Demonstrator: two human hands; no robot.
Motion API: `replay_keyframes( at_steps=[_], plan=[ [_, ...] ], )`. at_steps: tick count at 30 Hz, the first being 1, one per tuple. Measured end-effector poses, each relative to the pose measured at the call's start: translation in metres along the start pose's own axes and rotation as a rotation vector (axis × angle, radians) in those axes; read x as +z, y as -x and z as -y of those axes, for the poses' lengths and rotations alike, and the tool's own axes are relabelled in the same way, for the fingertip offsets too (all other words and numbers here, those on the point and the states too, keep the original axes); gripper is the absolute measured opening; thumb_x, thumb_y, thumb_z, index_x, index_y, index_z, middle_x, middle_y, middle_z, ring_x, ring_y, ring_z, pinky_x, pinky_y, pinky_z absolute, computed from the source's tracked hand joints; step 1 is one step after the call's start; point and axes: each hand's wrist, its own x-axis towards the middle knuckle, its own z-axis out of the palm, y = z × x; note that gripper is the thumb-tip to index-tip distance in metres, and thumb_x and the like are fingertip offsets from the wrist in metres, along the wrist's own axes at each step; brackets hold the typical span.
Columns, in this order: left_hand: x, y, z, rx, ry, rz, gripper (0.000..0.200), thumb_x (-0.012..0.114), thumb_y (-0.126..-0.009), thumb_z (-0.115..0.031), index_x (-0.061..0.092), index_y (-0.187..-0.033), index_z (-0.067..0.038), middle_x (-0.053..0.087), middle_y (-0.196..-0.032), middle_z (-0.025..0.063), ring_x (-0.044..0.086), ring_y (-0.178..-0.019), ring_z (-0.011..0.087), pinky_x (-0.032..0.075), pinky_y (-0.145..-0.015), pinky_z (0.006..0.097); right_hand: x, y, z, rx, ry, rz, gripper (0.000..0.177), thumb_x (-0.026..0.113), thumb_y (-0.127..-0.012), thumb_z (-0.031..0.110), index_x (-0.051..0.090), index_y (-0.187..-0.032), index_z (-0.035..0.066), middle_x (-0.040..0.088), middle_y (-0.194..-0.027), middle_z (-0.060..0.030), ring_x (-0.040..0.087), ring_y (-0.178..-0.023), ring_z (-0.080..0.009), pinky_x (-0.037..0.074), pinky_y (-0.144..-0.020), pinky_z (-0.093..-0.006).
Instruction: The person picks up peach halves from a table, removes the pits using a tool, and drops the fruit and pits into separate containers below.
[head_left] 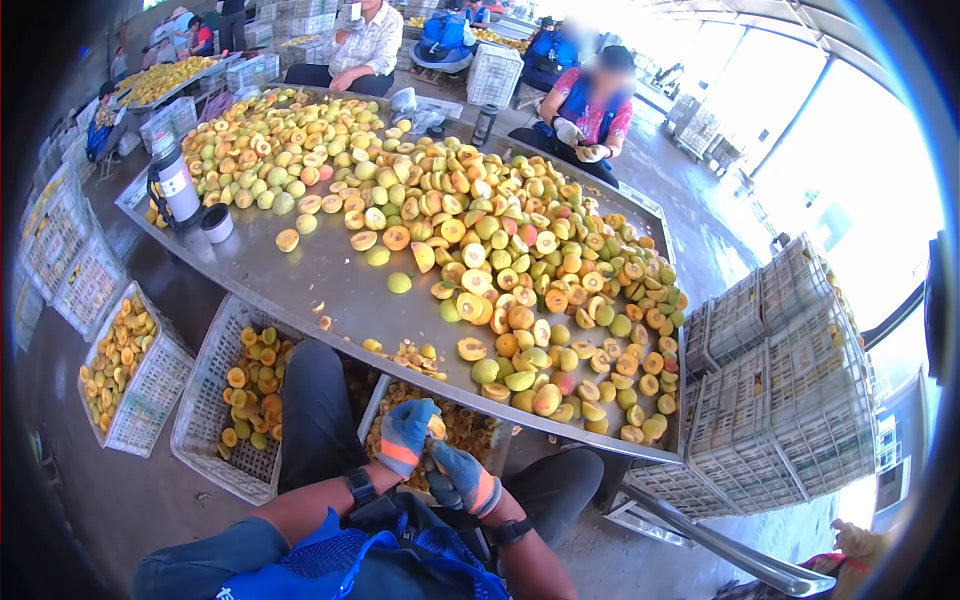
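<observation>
My left hand (408, 438), in a blue and orange work glove, is closed around a peach half (436, 427) whose orange flesh shows at the fingertips. My right hand (463, 482), gloved alike, is closed close against the left one; what its fingers grip is hidden. Both hands are above a crate (368, 408) of peach scraps between my knees. Just beyond them stands a metal table (300, 275) heaped with halved peaches (480, 220), several cut side up. Small scraps lie along its near edge.
A crate of peach halves (195, 440) stands by my left leg, another crate (150, 400) farther left. Stacked crates (790, 400) rise at the right. A bottle (175, 185) and a cup (217, 223) sit on the table. Two people sit across it.
</observation>
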Motion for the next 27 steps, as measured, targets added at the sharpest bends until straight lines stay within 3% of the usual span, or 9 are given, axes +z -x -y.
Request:
replay_keyframes(
  at_steps=[2,4,6,8,14,20,23,26,27],
  plan=[
    [-0.002,-0.001,0.005,0.023,0.005,0.017,0.031,0.068,-0.097,-0.033,0.072,-0.095,-0.002,0.072,-0.085,0.0057,0.068,-0.075,0.0127,0.055,-0.069,0.0279,-0.001,0.001,-0.002,0.003,-0.074,0.036,0.04,0.048,-0.106,0.048,0.057,-0.098,0.01,0.042,-0.061,0.0058,0.036,-0.044,-0.0067,0.027,-0.04,-0.023],
    [-0.004,0.0,0.008,0.061,-0.034,0.011,0.031,0.068,-0.098,-0.033,0.072,-0.095,-0.002,0.072,-0.085,0.0055,0.067,-0.075,0.0126,0.055,-0.069,0.0282,-0.006,-0.009,-0.017,-0.38,0.363,0.003,0.04,0.047,-0.107,0.048,0.057,-0.098,0.01,0.042,-0.061,0.0057,0.037,-0.044,-0.0065,0.027,-0.04,-0.0228],
    [-0.004,0.003,0.009,0.106,-0.095,0.0,0.032,0.068,-0.098,-0.034,0.072,-0.095,-0.002,0.072,-0.085,0.0052,0.067,-0.075,0.0124,0.054,-0.069,0.0285,-0.007,-0.009,-0.021,-0.393,0.408,-0.031,0.04,0.047,-0.107,0.047,0.057,-0.099,0.01,0.043,-0.061,0.0055,0.037,-0.044,-0.0066,0.027,-0.04,-0.0227],
    [0.0,0.002,0.006,0.171,-0.174,-0.018,0.033,0.068,-0.098,-0.035,0.072,-0.095,-0.003,0.072,-0.085,0.0048,0.067,-0.076,0.0121,0.054,-0.069,0.0289,-0.004,-0.002,-0.008,-0.048,0.068,-0.054,0.039,0.046,-0.107,0.046,0.058,-0.099,0.01,0.043,-0.061,0.0053,0.037,-0.044,-0.0068,0.026,-0.04,-0.0228],
    [-0.008,-0.007,0.007,-0.012,-0.18,0.115,0.034,0.066,-0.099,-0.035,0.072,-0.095,-0.002,0.072,-0.085,0.0046,0.066,-0.078,0.0114,0.053,-0.071,0.0295,-0.01,0.0,-0.012,-0.033,0.017,-0.024,0.039,0.047,-0.107,0.046,0.058,-0.096,0.011,0.043,-0.06,0.006,0.037,-0.044,-0.0065,0.026,-0.039,-0.0227],
    [-0.014,-0.006,0.004,0.24,-0.266,0.267,0.03,0.063,-0.099,-0.029,0.072,-0.095,-0.001,0.072,-0.084,0.0078,0.067,-0.077,0.0143,0.053,-0.071,0.0312,-0.008,0.002,-0.015,0.032,-0.216,0.1,0.038,0.045,-0.107,0.047,0.054,-0.097,0.011,0.039,-0.059,0.0064,0.034,-0.043,-0.0066,0.025,-0.039,-0.0224],
    [-0.012,-0.004,0.004,0.293,-0.358,0.224,0.028,0.063,-0.099,-0.027,0.071,-0.094,-0.001,0.072,-0.083,0.0087,0.068,-0.077,0.0157,0.053,-0.07,0.0316,-0.01,0.002,-0.015,0.018,-0.162,0.075,0.038,0.044,-0.108,0.047,0.053,-0.096,0.012,0.038,-0.059,0.0064,0.033,-0.042,-0.0069,0.025,-0.039,-0.0228],
    [-0.011,-0.007,0.007,0.33,-0.381,0.212,0.032,0.064,-0.099,-0.031,0.071,-0.094,-0.001,0.072,-0.083,0.0085,0.067,-0.076,0.0152,0.053,-0.07,0.0316,-0.009,0.003,-0.013,0.024,-0.138,0.059,0.039,0.044,-0.107,0.048,0.054,-0.096,0.012,0.04,-0.059,0.0063,0.034,-0.043,-0.0067,0.025,-0.039,-0.023],
    [-0.005,-0.009,0.006,0.186,-0.315,0.142,0.033,0.064,-0.099,-0.033,0.071,-0.094,-0.001,0.072,-0.082,0.0085,0.067,-0.076,0.0151,0.053,-0.07,0.0318,-0.01,0.002,-0.012,-0.008,-0.034,0.019,0.04,0.044,-0.107,0.048,0.055,-0.095,0.012,0.041,-0.059,0.0062,0.035,-0.043,-0.0066,0.025,-0.039,-0.0229]
  ],
)
